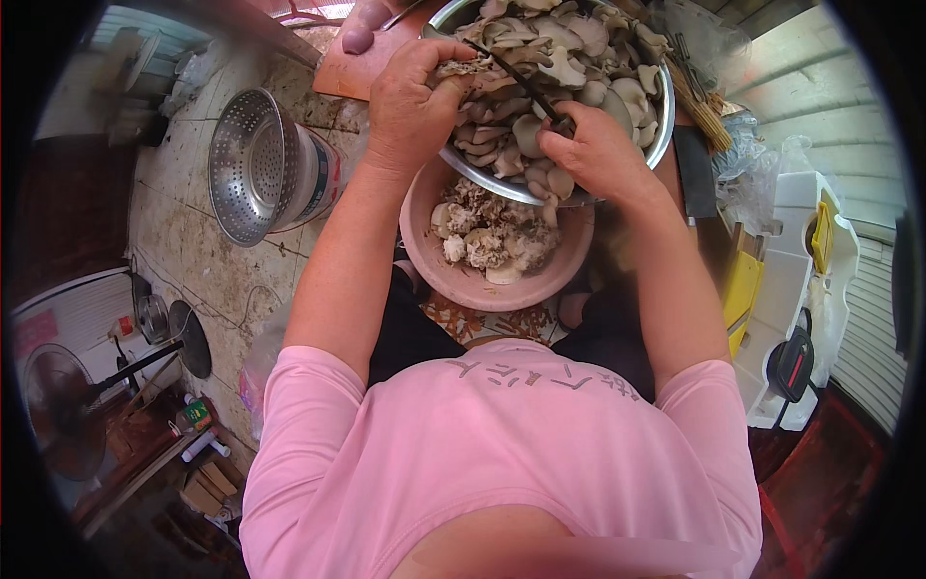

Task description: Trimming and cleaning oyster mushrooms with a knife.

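Observation:
My left hand (416, 101) grips a cluster of oyster mushrooms (463, 67) by its rough, dark-specked base, over the left rim of a large metal bowl. In my right hand (597, 148) is a knife (522, 81), its dark blade reaching up and left to the cluster. Loose grey oyster mushrooms (571, 36) heap the metal bowl (667, 119). Below it stands a pink plastic basin (463, 293), partly covered by the bowl. Pale mushroom stem bases and crumbly trimmings (499, 242) lie in the basin.
Left of me, a perforated metal colander (249, 170) sits tilted on a white bucket (316, 177). Purple onions (358, 40) lie on a board (340, 72) at the top. A white foam box (785, 275) stands to the right, and a pedestal fan (65, 412) at lower left.

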`<state>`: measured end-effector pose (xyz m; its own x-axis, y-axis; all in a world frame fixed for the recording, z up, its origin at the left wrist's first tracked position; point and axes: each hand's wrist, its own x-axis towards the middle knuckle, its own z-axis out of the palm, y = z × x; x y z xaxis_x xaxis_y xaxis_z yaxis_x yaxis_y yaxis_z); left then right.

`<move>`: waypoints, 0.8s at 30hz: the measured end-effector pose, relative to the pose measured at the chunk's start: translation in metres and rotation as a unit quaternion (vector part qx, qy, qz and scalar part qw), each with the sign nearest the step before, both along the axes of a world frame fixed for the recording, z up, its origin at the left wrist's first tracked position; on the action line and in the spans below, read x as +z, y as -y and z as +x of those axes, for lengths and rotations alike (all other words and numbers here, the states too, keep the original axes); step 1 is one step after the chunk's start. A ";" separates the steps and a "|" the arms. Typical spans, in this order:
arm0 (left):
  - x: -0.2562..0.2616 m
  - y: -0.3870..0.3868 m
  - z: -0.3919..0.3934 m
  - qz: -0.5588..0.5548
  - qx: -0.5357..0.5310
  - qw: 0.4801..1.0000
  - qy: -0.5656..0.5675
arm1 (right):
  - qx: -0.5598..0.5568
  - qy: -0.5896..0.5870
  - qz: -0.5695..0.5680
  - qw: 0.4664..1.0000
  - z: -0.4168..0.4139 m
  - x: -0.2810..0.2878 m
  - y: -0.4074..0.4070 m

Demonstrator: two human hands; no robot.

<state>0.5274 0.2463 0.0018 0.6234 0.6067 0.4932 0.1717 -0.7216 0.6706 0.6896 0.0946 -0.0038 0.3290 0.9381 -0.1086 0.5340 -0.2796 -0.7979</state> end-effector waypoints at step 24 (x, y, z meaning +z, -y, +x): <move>-0.003 0.009 0.016 0.099 0.018 0.995 0.009 | -0.016 0.036 -0.011 0.999 0.006 -0.007 0.002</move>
<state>0.5435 0.2374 -0.0010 0.5927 0.5181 0.6166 0.1887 -0.8336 0.5191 0.6953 0.0927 -0.0110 0.3667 0.9246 -0.1034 0.5804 -0.3143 -0.7513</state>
